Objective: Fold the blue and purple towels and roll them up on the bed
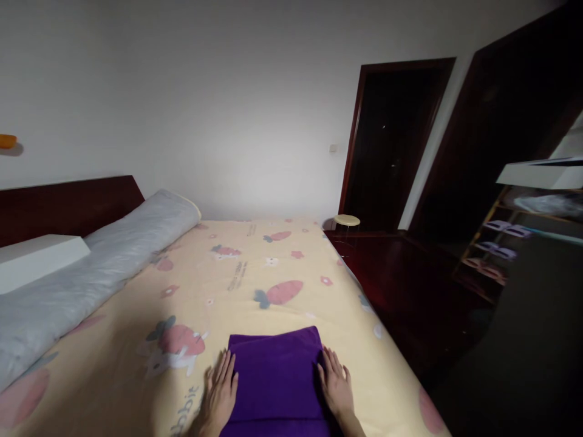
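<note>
Purple cloth between flat hands

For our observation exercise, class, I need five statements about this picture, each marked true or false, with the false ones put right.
1. The purple cloth lies on a patterned sheet. True.
2. The left hand is clenched in a fist. False: it is open, at the cloth's left edge.
3. The right hand is at the cloth's right edge. True.
4. The long grey roll lies on the floor. False: it lies on the bed, near the dark headboard.
5. The stool near the doorway has a bright red top. False: its top is pale yellow.
</note>
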{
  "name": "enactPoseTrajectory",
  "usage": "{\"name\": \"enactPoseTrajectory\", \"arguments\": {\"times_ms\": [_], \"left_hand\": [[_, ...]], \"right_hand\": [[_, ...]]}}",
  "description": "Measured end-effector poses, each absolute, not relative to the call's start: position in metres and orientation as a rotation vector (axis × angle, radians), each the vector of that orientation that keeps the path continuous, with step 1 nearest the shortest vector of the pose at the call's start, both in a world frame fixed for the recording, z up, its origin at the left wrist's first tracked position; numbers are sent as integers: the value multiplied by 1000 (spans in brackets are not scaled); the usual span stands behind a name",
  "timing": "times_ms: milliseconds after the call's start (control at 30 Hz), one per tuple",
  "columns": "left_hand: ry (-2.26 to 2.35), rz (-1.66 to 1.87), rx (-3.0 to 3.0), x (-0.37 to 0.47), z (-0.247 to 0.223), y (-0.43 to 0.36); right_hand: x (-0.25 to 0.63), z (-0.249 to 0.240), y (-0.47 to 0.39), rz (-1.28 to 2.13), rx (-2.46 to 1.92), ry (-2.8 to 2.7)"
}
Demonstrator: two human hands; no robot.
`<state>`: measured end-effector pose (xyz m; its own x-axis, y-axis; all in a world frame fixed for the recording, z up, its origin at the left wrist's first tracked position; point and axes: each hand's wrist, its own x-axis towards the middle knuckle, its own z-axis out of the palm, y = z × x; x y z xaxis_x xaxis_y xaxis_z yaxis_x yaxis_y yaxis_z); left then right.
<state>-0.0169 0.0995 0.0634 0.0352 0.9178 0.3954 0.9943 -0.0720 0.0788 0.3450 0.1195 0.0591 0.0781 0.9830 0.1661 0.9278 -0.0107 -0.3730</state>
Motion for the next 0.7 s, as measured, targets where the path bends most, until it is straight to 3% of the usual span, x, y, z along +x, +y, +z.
{"name": "enactPoseTrajectory", "arguments": {"times_ms": [133, 300, 467, 700], "left_hand": [[-1805, -760, -2234, 27, 52, 67], [-1631, -609, -2676, 67, 13, 16], [-1863, -593, -2515, 32, 15, -15], [-1966, -609, -2327, -5, 44, -16]], "right_hand": [[298, 78, 81, 301, -1631, -2028], [258, 57, 24, 453, -1342, -2224], [297, 31, -5, 400, -1465, -2254], [346, 46, -6, 274, -1642, -2148]]}}
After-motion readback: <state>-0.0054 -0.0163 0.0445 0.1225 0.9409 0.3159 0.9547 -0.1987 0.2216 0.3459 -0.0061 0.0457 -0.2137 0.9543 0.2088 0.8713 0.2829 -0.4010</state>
